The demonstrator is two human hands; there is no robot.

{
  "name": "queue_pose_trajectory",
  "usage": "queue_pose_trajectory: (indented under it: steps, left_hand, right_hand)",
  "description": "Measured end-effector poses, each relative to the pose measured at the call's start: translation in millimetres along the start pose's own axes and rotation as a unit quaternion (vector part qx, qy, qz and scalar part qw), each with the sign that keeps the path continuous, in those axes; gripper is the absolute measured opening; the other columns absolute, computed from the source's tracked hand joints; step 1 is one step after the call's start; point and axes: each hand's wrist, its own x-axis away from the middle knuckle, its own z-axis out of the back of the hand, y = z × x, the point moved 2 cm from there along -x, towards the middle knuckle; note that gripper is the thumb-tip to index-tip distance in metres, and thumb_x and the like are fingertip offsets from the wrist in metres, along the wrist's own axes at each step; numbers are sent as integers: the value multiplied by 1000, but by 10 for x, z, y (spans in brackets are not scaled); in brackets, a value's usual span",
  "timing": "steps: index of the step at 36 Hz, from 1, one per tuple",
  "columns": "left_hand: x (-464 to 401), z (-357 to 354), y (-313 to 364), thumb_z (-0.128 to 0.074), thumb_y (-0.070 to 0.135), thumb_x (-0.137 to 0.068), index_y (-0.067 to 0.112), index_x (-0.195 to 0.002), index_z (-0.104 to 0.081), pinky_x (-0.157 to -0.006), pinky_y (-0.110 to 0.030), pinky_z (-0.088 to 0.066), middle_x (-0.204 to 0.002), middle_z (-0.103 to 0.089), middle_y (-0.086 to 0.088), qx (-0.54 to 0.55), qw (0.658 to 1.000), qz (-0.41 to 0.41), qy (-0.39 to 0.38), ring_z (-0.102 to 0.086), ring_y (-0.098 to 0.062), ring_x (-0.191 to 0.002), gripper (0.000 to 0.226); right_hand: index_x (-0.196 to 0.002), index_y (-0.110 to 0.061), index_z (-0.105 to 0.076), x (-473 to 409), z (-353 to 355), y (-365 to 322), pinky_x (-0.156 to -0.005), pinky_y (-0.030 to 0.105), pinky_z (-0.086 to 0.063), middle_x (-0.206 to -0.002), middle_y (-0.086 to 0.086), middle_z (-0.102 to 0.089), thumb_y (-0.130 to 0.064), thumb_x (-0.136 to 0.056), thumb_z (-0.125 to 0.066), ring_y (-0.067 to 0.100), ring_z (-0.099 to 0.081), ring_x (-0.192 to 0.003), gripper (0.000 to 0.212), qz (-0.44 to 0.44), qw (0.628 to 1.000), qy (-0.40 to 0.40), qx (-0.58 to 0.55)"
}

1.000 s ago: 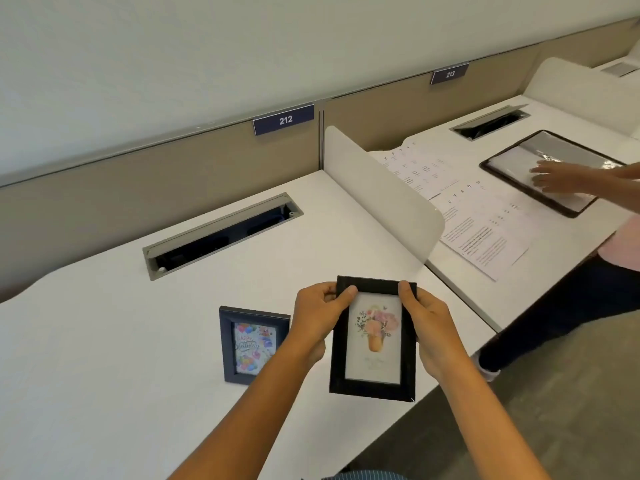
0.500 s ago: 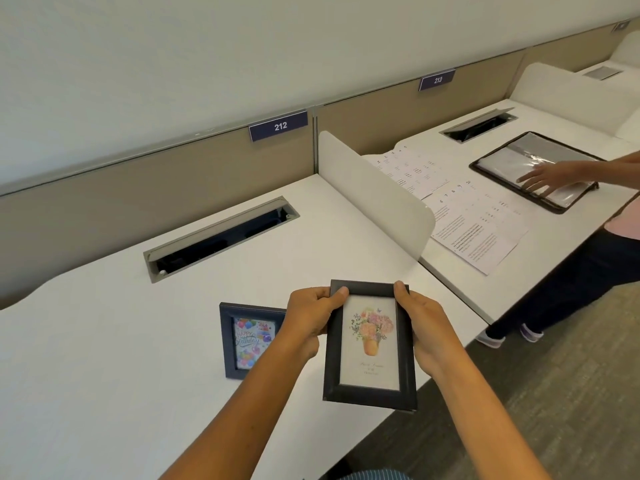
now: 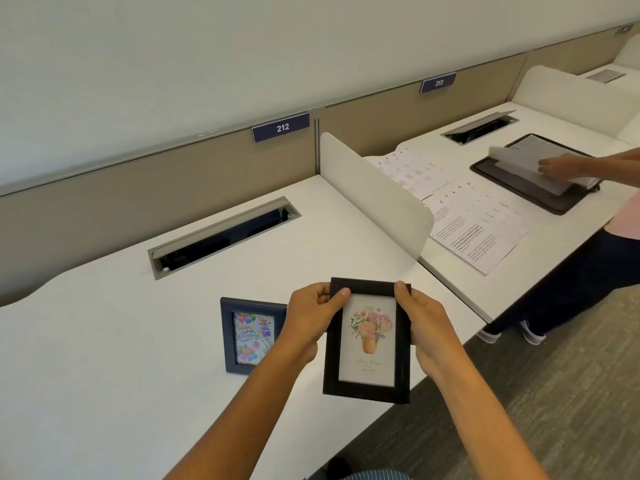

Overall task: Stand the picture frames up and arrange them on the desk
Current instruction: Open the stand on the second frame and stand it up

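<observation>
Both hands are on the flower frame (image 3: 367, 341), held up off the white desk (image 3: 104, 358) near its front edge, picture side facing the camera. The left hand (image 3: 313, 320) grips the frame's upper left side, thumb laid across the top left corner of the front, the other fingers curled behind, out of sight. The right hand (image 3: 424, 327) grips the upper right side the same way, thumb on the top right corner, fingers wrapped round the back. So the frame hangs down between the two thumbs, most of its length below the fingers, its bottom edge clear of the desk. Just left of the left hand stands the birthday frame (image 3: 252, 336), upright on the desk, its right edge hidden behind that hand's knuckles. Beyond the fingertips, further back on the desk, lies the open cable slot (image 3: 225, 237). Off to the right, past the divider (image 3: 374, 195), another person's hand (image 3: 557, 167) lifts a sheet at a dark folder (image 3: 533, 192).
</observation>
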Motion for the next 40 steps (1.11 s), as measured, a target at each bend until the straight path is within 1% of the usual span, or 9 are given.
queue_pose_trajectory:
  steps: [5,8,12,17,20,30,34,37,40]
  left_hand:
    - [29,93,-2,-78,24,-93,24,-111,-76,-87,-36,-66,-105,-80,4,-49,995,-85,-11,-76,-15,-104,18]
    - [52,163,-2,-83,21,-89,22,-107,-78,-80,-27,-65,-100,-82,7,-73,988,-130,-26,-78,-11,-96,18]
    - [101,215,-4,-87,15,-84,19,-99,-79,-78,-21,-62,-94,-82,7,-116,975,-188,-22,-78,-13,-92,18]
    - [219,251,-61,-85,6,-85,16,-99,-82,-85,-24,-63,-94,-82,6,-123,941,-315,10,-79,-18,-96,18]
    - [249,280,-98,-83,8,-87,14,-105,-82,-88,-26,-63,-99,-83,8,-121,928,-352,10,-79,-17,-98,19]
    - [273,339,-186,-74,11,-93,7,-113,-79,-96,-38,-62,-114,-81,-2,-110,897,-428,6,-76,-22,-112,21]
    - [262,341,-217,-73,4,-93,4,-113,-79,-98,-43,-62,-115,-80,-4,-125,892,-434,-2,-75,-23,-115,20]
    - [258,342,-223,-73,3,-93,4,-113,-78,-99,-44,-61,-116,-80,-5,-130,891,-435,-3,-74,-23,-116,21]
    - [266,341,-219,-72,2,-93,4,-113,-78,-100,-44,-61,-117,-79,-4,-128,890,-437,-1,-74,-22,-117,22]
  right_hand:
    - [-112,-30,-81,90,16,-21,-77,31,-63,-106,3,-85,-54,-104,-59,20,-80,-103,33,63,998,-20,-6]
    - [-111,-33,-80,151,53,-8,-75,22,-64,-108,1,-84,-65,-98,-62,16,-80,-104,39,105,994,-33,14]
    - [-119,-30,-76,191,140,20,-82,30,-65,-113,-1,-81,-85,-85,-66,18,-76,-113,66,160,984,-52,60]
    - [-121,-33,-80,238,218,35,-102,32,-58,-120,0,-74,-50,-96,-77,25,-70,-121,30,249,958,-76,116]
    - [-117,-40,-82,267,234,49,-105,34,-55,-121,-3,-73,-39,-90,-81,25,-68,-123,28,269,949,-73,143]
    - [-135,-67,-49,189,205,147,-84,-3,-49,-132,-41,-54,-55,-76,-84,-20,-47,-129,69,225,938,-62,257]
    - [-147,-61,-40,119,190,223,-86,-6,-44,-138,-30,-49,-36,-84,-92,-25,-39,-131,86,227,926,-61,294]
    - [-154,-57,-36,85,178,248,-93,0,-43,-131,-44,-45,-33,-84,-94,-19,-40,-131,94,243,911,-41,331]
    - [-158,-50,-35,73,158,253,-110,24,-46,-131,-42,-46,-34,-83,-94,-3,-43,-132,96,259,897,-15,356]
